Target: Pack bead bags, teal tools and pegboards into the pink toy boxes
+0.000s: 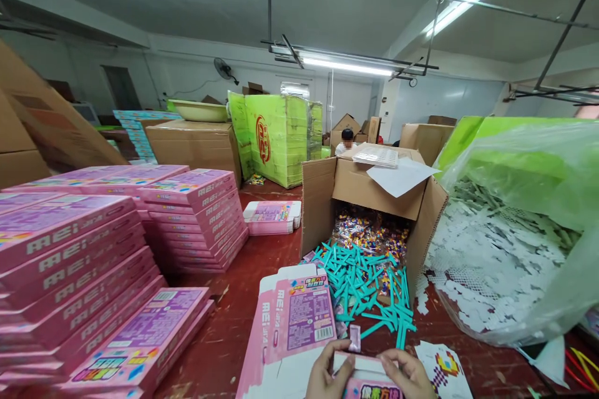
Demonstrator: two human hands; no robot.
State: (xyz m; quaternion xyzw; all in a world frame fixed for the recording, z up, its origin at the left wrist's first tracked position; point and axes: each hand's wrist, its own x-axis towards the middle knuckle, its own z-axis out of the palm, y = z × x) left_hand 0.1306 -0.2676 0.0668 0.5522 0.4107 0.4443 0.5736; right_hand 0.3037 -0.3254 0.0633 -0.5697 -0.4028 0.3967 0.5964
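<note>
At the bottom middle, my left hand [327,371] grips the left side of a small pink cardboard box [367,366], its thumb on the white end flap. Opposite it, my right hand [408,375] holds the right side with fingers bent over the edge. Colourful lettering shows on the box face, and its lower part is cut off by the frame. Just beyond lie flattened pink cartons [306,318] and a pile of turquoise plastic sticks [365,287]. Right of my right hand rests a white sheet with a pixel picture [442,366].
An open brown carton [374,184] holds bags of coloured beads [369,230]. Stacks of pink boxes [70,280] fill the left side. On the right, a clear plastic bag [510,262] contains white pieces. A person [346,140] is at the back near a green carton [281,137].
</note>
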